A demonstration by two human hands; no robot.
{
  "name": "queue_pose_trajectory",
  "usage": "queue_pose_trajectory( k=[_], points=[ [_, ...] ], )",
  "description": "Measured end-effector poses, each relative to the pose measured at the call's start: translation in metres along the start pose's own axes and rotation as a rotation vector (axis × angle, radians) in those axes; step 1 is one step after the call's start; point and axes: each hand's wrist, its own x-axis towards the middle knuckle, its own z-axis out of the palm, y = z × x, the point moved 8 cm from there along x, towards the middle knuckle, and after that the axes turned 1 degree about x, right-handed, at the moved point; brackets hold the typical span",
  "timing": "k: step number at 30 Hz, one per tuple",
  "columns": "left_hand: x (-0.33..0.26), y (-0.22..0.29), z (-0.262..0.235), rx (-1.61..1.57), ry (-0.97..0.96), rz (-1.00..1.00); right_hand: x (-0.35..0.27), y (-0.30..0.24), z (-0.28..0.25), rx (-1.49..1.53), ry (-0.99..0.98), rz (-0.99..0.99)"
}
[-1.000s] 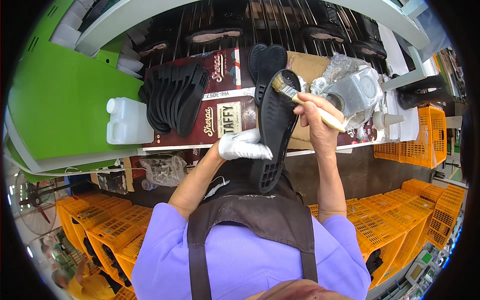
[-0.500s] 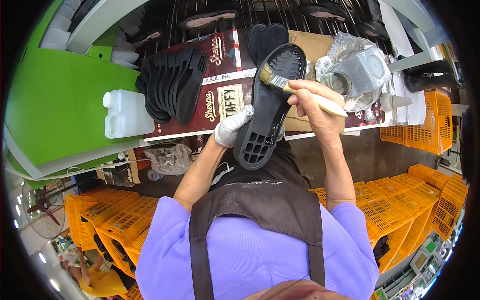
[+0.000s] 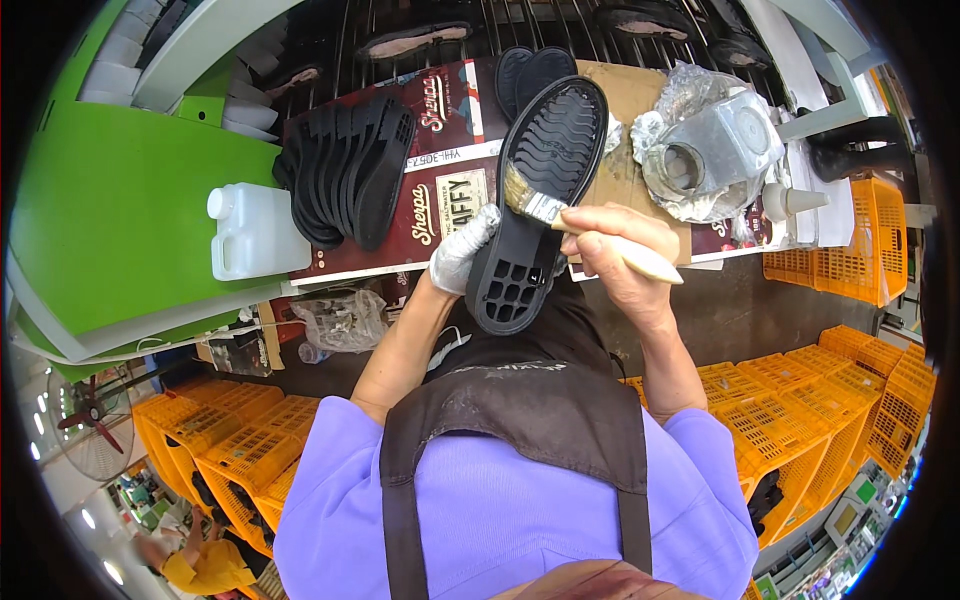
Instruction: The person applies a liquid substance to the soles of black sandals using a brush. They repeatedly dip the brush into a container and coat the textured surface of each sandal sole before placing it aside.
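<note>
A black shoe sole (image 3: pixel 530 240) is held tilted in front of me, its ridged inner side up and its heel grid toward me. My left hand (image 3: pixel 465 250), in a whitish glove, grips it by the left edge; some of the fingers are hidden beneath it. With my bare right hand (image 3: pixel 628 255) I hold a paintbrush (image 3: pixel 650 262) by its pale handle. Its bristles rest on the sole's middle, near the left rim. Beyond the held sole lie two more black soles (image 3: pixel 540 75), and a row of several soles (image 3: pixel 350 170) leans together on the left.
A white jug (image 3: pixel 258 232) stands left, beside a green panel (image 3: pixel 130 190). At right are a clear plastic container (image 3: pixel 725 145) in crumpled film and a squeeze bottle (image 3: pixel 792 202). Metal rods (image 3: pixel 505 25) with shoes lie behind. Orange crates (image 3: pixel 790 400) flank me.
The brush has moved from the sole's ridged front part down toward me, to its middle. My right hand has come nearer with it. The sole has shifted slightly away from me.
</note>
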Motion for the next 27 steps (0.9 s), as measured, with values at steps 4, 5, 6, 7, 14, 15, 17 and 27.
queue_pose_trajectory(
  k=[4,5,6,7,14,15,17,27],
  points=[
    [0.003,0.002,0.003,-0.047,-0.036,0.006,-0.002,-0.006,0.002,-0.010,-0.002,-0.030],
    [0.003,0.002,0.004,-0.058,-0.039,0.012,-0.003,-0.006,0.002,-0.009,-0.002,-0.030],
    [0.003,0.002,0.005,-0.069,-0.040,0.020,-0.003,-0.007,0.003,-0.008,-0.003,-0.030],
    [0.003,0.003,0.005,-0.076,-0.044,0.043,-0.004,-0.008,0.004,-0.006,-0.005,-0.029],
    [0.006,0.009,0.008,-0.176,-0.051,0.129,-0.008,-0.010,0.009,-0.013,-0.025,-0.031],
    [0.005,0.010,0.007,-0.173,-0.045,0.133,-0.009,-0.013,0.011,-0.031,-0.038,-0.073],
    [0.003,0.010,0.004,-0.153,-0.026,0.150,-0.009,-0.018,0.016,-0.062,-0.053,-0.115],
    [0.009,0.013,0.013,-0.166,0.012,0.161,-0.007,-0.030,0.021,-0.135,-0.007,-0.196]
  ],
)
